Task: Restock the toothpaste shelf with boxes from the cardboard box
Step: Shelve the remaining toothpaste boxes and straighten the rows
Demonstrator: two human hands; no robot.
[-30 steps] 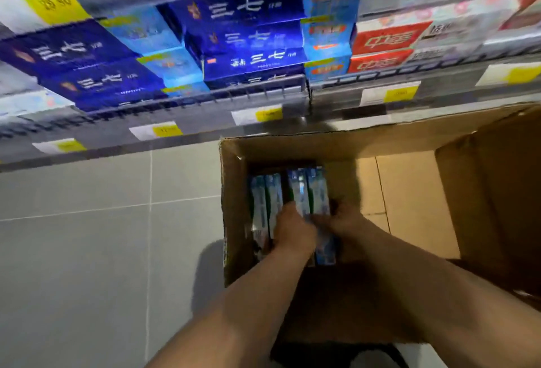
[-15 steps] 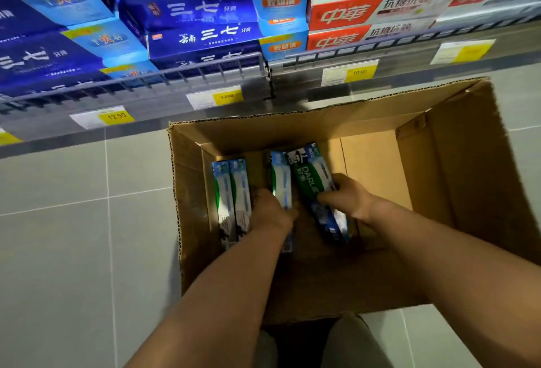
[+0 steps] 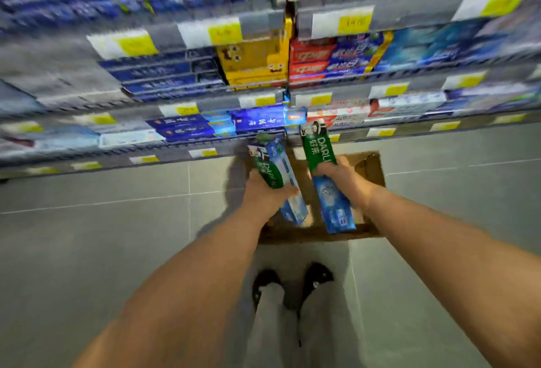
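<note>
Since half a second ago both hands have come up out of the cardboard box point(image 3: 369, 167), each bringing toothpaste with it, and the view has swung upward so that several tiers of shelving now fill the top of the frame.

The left hand point(image 3: 265, 194) has its grip clamped on a green-and-blue toothpaste box point(image 3: 276, 175), fingers curled round the middle of it (it may be two boxes held together; the blur does not settle that). The right hand point(image 3: 341, 175) is wrapped round a second toothpaste box point(image 3: 325, 162), green at the top end and blue at the bottom. Both boxes stand tilted, top ends toward the shelves, held above the cardboard box and apart from each other.

The cardboard box sits on the grey tiled floor point(image 3: 117, 235) just in front of the lowest shelf point(image 3: 205, 136), mostly hidden behind the hands, so what remains inside cannot be seen. The person's dark shoes point(image 3: 317, 275) stand near it.

By the look of it, the picking-up is done for this load and the placing is not yet done: neither box touches a shelf. The shelves already hold many blue, red and yellow boxes, but motion blur hides where the matching green ones belong.
</note>
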